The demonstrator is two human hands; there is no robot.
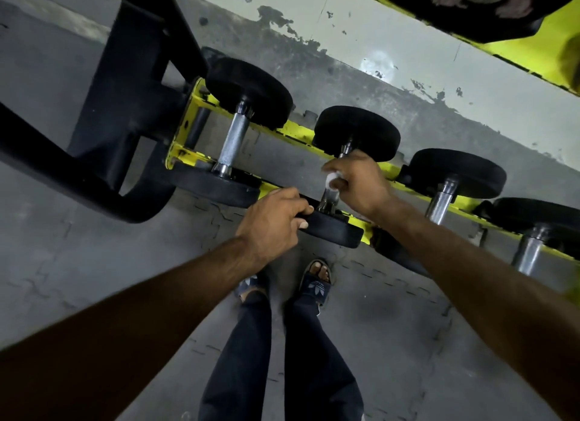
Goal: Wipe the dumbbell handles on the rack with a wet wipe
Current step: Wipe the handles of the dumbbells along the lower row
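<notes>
Several black dumbbells with chrome handles lie across the yellow rack rails (292,128). My right hand (357,182) is wrapped around the handle of the second dumbbell (357,132), with a white wet wipe (332,180) bunched in its fingers against the metal. My left hand (273,223) grips the near black head (335,229) of that same dumbbell. To the left lies another dumbbell with a bare knurled handle (233,139). Two more chrome handles (441,201) show on the right.
The rack's black frame (125,106) curves down at the left. An upper yellow shelf with a dumbbell (477,9) hangs at the top right. A stained wall runs behind. My legs and sandalled feet (317,282) stand on grey floor mats below the rack.
</notes>
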